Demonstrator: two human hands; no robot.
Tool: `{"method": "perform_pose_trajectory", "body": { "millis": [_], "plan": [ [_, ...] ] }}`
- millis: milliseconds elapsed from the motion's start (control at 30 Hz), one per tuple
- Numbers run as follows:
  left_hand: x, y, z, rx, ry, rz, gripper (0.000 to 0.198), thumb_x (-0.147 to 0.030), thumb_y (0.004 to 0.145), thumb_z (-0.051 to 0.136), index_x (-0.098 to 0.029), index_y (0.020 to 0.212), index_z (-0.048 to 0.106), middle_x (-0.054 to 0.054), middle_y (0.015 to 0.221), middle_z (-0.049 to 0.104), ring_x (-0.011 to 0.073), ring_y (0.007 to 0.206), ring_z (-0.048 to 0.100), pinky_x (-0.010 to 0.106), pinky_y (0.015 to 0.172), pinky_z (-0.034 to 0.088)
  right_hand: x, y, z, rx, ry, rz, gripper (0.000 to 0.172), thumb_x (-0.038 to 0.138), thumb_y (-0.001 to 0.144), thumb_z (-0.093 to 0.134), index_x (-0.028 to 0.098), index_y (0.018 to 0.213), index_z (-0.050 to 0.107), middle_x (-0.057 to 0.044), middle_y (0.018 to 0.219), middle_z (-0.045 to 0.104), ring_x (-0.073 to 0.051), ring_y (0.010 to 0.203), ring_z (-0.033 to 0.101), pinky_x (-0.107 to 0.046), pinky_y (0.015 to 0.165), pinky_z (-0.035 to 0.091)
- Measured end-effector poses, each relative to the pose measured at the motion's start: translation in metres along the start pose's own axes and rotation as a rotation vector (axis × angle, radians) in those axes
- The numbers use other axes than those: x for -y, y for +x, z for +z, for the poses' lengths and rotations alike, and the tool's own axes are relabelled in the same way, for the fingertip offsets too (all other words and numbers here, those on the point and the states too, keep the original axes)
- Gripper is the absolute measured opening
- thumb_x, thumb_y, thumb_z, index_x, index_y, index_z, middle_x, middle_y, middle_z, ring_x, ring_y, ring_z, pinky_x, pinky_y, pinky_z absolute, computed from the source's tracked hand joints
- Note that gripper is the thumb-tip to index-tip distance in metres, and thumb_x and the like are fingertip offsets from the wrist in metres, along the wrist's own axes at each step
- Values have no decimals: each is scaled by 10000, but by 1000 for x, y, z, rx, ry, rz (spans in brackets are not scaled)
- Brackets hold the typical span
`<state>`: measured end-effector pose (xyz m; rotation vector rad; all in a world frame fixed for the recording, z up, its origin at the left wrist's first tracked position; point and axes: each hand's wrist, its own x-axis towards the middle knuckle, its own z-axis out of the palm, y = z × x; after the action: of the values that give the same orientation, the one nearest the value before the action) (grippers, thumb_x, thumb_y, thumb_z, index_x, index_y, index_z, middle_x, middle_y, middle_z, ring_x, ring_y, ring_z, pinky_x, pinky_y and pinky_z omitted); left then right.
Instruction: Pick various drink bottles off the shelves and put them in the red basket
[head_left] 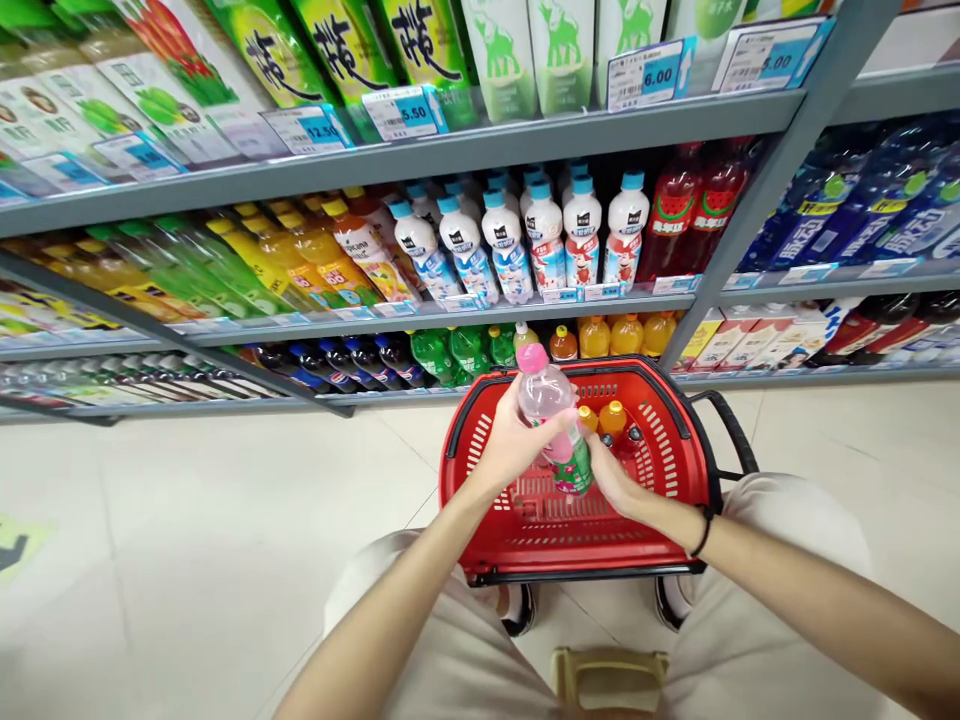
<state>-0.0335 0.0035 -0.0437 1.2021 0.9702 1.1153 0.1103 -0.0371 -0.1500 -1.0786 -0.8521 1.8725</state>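
Observation:
A pink-capped bottle of pink drink with a green and pink label [553,420] is held in both my hands over a red shopping basket [679,455]. My left hand [510,445] wraps around its upper body. My right hand [609,475] grips its lower end. Inside the basket, at the far side, stand two orange-capped bottles of orange drink [611,418]. The basket sits on the floor between my knees.
Grey store shelves [420,155] run across the view, packed with drink bottles and cartons behind blue price tags. White bottles with blue caps [525,240] fill the middle shelf. A black basket handle [731,425] hangs at the right. The floor is pale tile.

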Motion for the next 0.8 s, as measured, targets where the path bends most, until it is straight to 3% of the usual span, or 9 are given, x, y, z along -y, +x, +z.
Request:
{"method": "perform_pose_trajectory", "body": {
  "millis": [67, 167, 267, 400, 500, 667, 800],
  "plan": [
    [1, 1, -2, -28, -71, -29, 643, -437, 701, 960, -149, 1171, 629, 102, 1078, 767, 224, 927, 747, 335, 842, 609, 8, -4, 4, 51, 25, 89, 650, 802, 971, 479, 224, 1176, 694, -47, 737, 715, -219, 551, 649, -339, 479, 570],
    [-2, 2, -5, 2, -196, -2, 679, -437, 698, 954, -176, 1213, 598, 71, 1036, 763, 211, 885, 741, 307, 765, 602, 17, -10, 15, 228, 130, 231, 721, 784, 1007, 309, 201, 1171, 701, -85, 770, 737, -243, 585, 692, -347, 467, 577],
    [-9, -1, -7, 86, -244, 52, 653, -416, 720, 949, -184, 1214, 590, 41, 942, 752, 191, 819, 730, 278, 709, 586, 14, -12, 22, 311, 125, 243, 797, 765, 1019, 194, 172, 1119, 716, -116, 762, 739, -236, 582, 690, -286, 415, 509],
    [-11, -7, -6, 228, -150, 71, 584, -367, 719, 966, -158, 1143, 623, 62, 911, 760, 197, 808, 733, 297, 752, 597, -3, -7, 21, 270, 14, 144, 764, 753, 1020, 253, 147, 1076, 716, -101, 688, 721, -171, 436, 562, -235, 362, 376],
    [-1, -7, -6, 234, -143, 79, 592, -365, 704, 977, -154, 1139, 637, 77, 935, 772, 198, 807, 736, 314, 774, 608, -13, -6, 17, 226, -9, 152, 788, 728, 1027, 207, 123, 1058, 711, -91, 634, 694, -159, 374, 506, -250, 358, 371],
    [16, -4, -7, 201, -122, 37, 587, -401, 727, 961, -144, 1145, 639, 92, 929, 782, 228, 832, 762, 350, 798, 627, -16, -10, 14, 180, -8, 219, 715, 593, 1070, 162, 140, 1080, 715, -90, 653, 699, -178, 425, 572, -249, 382, 406],
    [15, -3, -3, 213, -100, 53, 579, -380, 718, 967, -150, 1136, 639, 92, 949, 783, 223, 824, 757, 334, 773, 621, -14, -7, 13, 95, 25, 247, 679, 467, 1093, 118, 150, 1123, 717, -97, 691, 718, -203, 483, 619, -268, 399, 437]
  ]
}}
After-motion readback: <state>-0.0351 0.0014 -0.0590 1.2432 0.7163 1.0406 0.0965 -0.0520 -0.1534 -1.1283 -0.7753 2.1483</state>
